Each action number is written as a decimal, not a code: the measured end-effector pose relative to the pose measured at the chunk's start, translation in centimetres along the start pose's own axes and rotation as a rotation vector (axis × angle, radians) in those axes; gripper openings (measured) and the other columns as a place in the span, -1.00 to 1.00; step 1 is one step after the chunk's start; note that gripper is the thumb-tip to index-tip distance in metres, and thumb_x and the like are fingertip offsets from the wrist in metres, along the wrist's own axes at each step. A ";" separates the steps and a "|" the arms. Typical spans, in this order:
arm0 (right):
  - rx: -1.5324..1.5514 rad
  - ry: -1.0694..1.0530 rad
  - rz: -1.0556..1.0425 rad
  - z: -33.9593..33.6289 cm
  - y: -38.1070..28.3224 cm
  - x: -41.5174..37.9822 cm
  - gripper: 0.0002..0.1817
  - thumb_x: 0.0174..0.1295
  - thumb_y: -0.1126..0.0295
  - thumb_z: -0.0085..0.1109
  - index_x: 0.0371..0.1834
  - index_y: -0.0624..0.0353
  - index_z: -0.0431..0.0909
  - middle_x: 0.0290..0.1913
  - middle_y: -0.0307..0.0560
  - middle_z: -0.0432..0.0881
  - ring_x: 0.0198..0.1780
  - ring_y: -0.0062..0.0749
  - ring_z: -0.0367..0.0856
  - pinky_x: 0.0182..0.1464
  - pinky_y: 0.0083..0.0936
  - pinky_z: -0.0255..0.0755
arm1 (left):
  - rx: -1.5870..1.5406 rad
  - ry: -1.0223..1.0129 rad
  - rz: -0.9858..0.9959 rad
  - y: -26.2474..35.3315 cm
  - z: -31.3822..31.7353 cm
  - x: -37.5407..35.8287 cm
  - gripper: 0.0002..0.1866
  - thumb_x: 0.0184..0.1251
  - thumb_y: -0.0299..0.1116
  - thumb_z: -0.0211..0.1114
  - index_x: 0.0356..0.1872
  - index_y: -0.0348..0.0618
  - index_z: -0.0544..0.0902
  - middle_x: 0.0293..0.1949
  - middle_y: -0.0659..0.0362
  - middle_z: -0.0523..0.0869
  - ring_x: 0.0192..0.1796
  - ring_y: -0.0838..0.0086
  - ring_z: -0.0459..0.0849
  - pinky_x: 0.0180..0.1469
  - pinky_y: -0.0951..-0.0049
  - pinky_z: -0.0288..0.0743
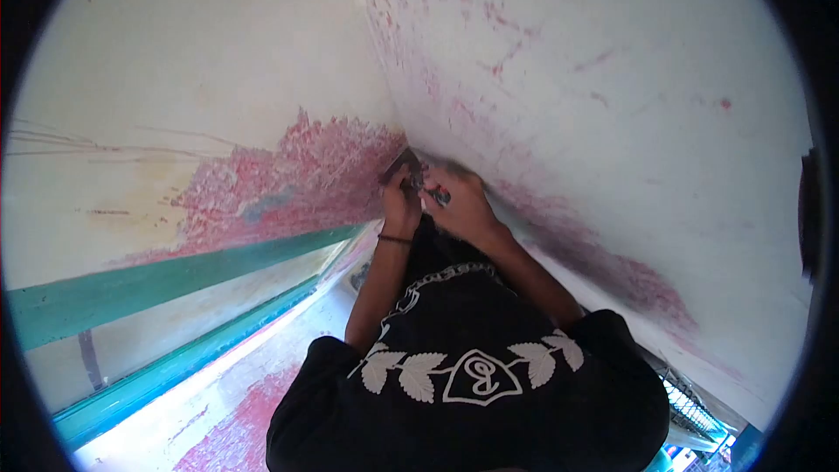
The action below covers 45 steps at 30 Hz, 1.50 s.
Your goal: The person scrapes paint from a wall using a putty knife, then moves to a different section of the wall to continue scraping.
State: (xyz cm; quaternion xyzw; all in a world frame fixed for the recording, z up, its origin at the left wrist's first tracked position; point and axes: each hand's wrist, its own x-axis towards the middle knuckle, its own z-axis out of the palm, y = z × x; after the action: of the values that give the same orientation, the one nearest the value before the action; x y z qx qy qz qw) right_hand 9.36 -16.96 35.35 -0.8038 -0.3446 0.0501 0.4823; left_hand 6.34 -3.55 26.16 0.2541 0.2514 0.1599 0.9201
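Note:
Both hands are together in the corner where two walls meet. My left hand point(402, 203), with a dark band at its wrist, is closed with its fingers on a scraper point(403, 163), whose flat, dark blade points up against the wall. Close beside it, my right hand point(463, 203) is wrapped round what looks like the scraper's handle end, where a bit of red and black shows. The fingers hide most of the tool. Around the blade the left wall point(323, 157) has a rough pink patch where its pale coat is gone.
The right wall point(603, 70) is pale with pink flecks and a worn pink strip low down. A green ledge point(175, 275) runs along the left, with a teal rail point(188, 363) below it. A metal rack point(690, 402) shows at lower right.

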 end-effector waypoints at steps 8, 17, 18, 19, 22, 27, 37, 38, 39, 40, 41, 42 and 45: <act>-0.011 -0.029 0.049 0.8 0.7 0.1 -0.69 0.08 0.46 0.39 -0.10 0.25 0.60 -0.19 0.01 0.73 -0.29 -0.14 0.72 -0.23 -0.37 0.58 | 0.043 0.005 -0.055 -0.1 -1.4 0.0 -0.75 0.37 -0.37 0.18 -0.05 -0.33 0.58 -0.14 -0.03 0.71 -0.06 0.24 0.68 0.07 0.26 0.52; -0.072 -0.073 0.131 -0.4 -1.3 -0.4 -0.67 0.10 0.43 0.36 -0.05 0.21 0.59 -0.22 0.06 0.72 -0.27 -0.02 0.71 -0.19 -0.24 0.58 | 0.097 -0.013 -0.046 0.8 -0.6 0.0 -0.78 0.35 -0.44 0.21 -0.07 -0.33 0.58 -0.17 0.01 0.73 -0.11 0.26 0.72 -0.02 0.32 0.56; -0.183 -0.140 0.162 -1.2 -1.8 0.2 -0.67 0.10 0.43 0.34 -0.04 0.21 0.59 -0.23 0.08 0.71 -0.26 0.03 0.71 -0.17 -0.19 0.58 | 0.129 -0.013 -0.002 0.7 -0.5 -0.1 -0.80 0.34 -0.46 0.21 -0.08 -0.33 0.58 -0.17 0.01 0.73 -0.10 0.26 0.72 -0.03 0.34 0.57; -0.290 -0.206 0.193 -1.7 -2.5 0.7 -0.68 0.11 0.43 0.33 -0.04 0.21 0.59 -0.25 0.10 0.71 -0.25 0.08 0.71 -0.16 -0.15 0.58 | 0.109 0.019 0.017 1.0 0.1 -0.4 -0.81 0.35 -0.47 0.20 -0.08 -0.33 0.59 -0.17 0.01 0.73 -0.10 0.27 0.72 -0.04 0.35 0.57; -0.518 -0.236 0.262 -1.2 -4.9 2.4 -0.63 0.12 0.44 0.27 0.04 0.18 0.59 -0.29 0.15 0.68 -0.26 0.16 0.69 -0.14 -0.02 0.56 | 0.066 0.101 0.053 1.3 1.1 -0.9 -0.83 0.36 -0.49 0.17 -0.10 -0.32 0.60 -0.17 0.01 0.74 -0.11 0.28 0.73 -0.05 0.39 0.57; -0.609 -0.354 0.136 0.2 -3.0 2.5 -0.53 0.03 0.46 0.23 0.09 0.26 0.58 -0.34 0.20 0.67 -0.27 0.13 0.71 -0.19 -0.02 0.58 | 0.084 0.012 0.003 2.2 1.4 -1.0 -0.82 0.39 -0.46 0.13 -0.09 -0.30 0.61 -0.17 0.02 0.75 -0.11 0.28 0.72 -0.02 0.35 0.53; -0.674 -0.288 0.101 0.4 -2.9 2.3 -0.61 0.05 0.44 0.20 0.02 0.16 0.65 -0.40 0.15 0.66 -0.31 0.11 0.69 -0.25 -0.05 0.57 | 0.100 -0.081 -0.051 1.7 -0.5 -0.2 -0.72 0.39 -0.44 0.11 0.03 -0.36 0.57 -0.08 -0.02 0.72 0.00 0.24 0.68 0.20 0.29 0.45; -0.657 -0.288 0.104 0.1 -3.3 1.7 -0.63 0.05 0.44 0.19 -0.01 0.16 0.66 -0.41 0.15 0.66 -0.31 0.10 0.69 -0.25 -0.05 0.57 | 0.110 -0.068 -0.051 1.5 -0.7 -0.5 -0.72 0.39 -0.44 0.11 0.03 -0.36 0.57 -0.08 -0.01 0.72 0.01 0.24 0.68 0.20 0.28 0.45; -0.646 -0.279 0.090 -0.4 -3.8 2.0 -0.65 0.05 0.44 0.18 -0.04 0.17 0.66 -0.42 0.15 0.66 -0.31 0.10 0.69 -0.25 -0.04 0.57 | 0.117 -0.064 -0.035 1.7 -0.4 -0.1 -0.73 0.39 -0.44 0.11 0.02 -0.36 0.58 -0.07 -0.01 0.72 0.02 0.24 0.67 0.20 0.28 0.45; -0.636 -0.271 0.067 -0.8 -4.1 2.6 -0.67 0.06 0.44 0.17 -0.06 0.17 0.67 -0.43 0.15 0.66 -0.31 0.10 0.69 -0.25 -0.04 0.57 | 0.078 -0.066 -0.039 1.6 -0.4 1.1 -0.72 0.38 -0.44 0.11 0.03 -0.35 0.57 -0.06 0.00 0.71 0.04 0.24 0.66 0.20 0.28 0.45; -0.642 -0.262 0.043 -0.2 -3.3 3.0 -0.68 0.06 0.44 0.16 -0.08 0.17 0.67 -0.42 0.15 0.66 -0.31 0.10 0.69 -0.26 -0.04 0.57 | 0.042 -0.058 -0.052 1.1 -1.3 2.0 -0.72 0.38 -0.44 0.11 0.04 -0.35 0.57 -0.05 0.00 0.71 0.06 0.25 0.65 0.20 0.28 0.45; -0.643 -0.261 0.026 1.0 -1.9 3.2 -0.70 0.06 0.44 0.15 -0.11 0.17 0.67 -0.42 0.15 0.66 -0.31 0.09 0.69 -0.26 -0.04 0.57 | 0.006 -0.040 -0.072 0.2 -2.7 2.0 -0.72 0.38 -0.44 0.11 0.04 -0.34 0.56 -0.03 0.01 0.70 0.07 0.25 0.64 0.20 0.28 0.45; -0.645 -0.280 -0.016 2.0 -0.6 3.0 -0.75 0.07 0.44 0.14 -0.17 0.18 0.68 -0.41 0.16 0.66 -0.32 0.08 0.69 -0.25 -0.04 0.57 | -0.057 -0.047 -0.104 -0.5 -4.2 2.7 -0.78 0.32 -0.52 0.13 -0.04 -0.28 0.57 -0.13 0.02 0.72 -0.02 0.24 0.70 0.12 0.33 0.47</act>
State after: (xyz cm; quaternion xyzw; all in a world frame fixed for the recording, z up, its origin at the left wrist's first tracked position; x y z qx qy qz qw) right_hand 10.54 -13.50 35.58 -0.8975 -0.4115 0.0446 0.1521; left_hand 6.34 -1.14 21.71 0.2181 0.2382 0.1130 0.9397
